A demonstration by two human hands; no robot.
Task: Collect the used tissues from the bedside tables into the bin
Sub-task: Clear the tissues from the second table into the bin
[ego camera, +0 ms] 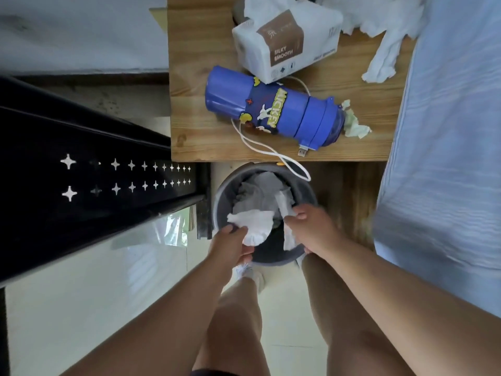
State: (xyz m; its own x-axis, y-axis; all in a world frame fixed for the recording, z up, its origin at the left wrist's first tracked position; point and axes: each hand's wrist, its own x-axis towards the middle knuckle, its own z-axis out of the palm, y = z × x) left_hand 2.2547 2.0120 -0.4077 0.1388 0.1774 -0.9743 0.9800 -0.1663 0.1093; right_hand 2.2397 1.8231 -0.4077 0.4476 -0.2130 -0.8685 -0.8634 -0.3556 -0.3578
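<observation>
Bare forearms (173, 310) are stretched over the bin (280, 261). A crumpled tissue (256, 226) is pinched in the left hand (230, 246), a tissue strip (284, 204) in the right hand (310, 227).

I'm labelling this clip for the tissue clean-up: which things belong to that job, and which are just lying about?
Job: bin; left hand holding a broad tissue; right hand holding a strip of tissue; long white tissue and small crumpled tissue on the table.
Lying about: tissue pack; blue bottle; white cable.
</observation>
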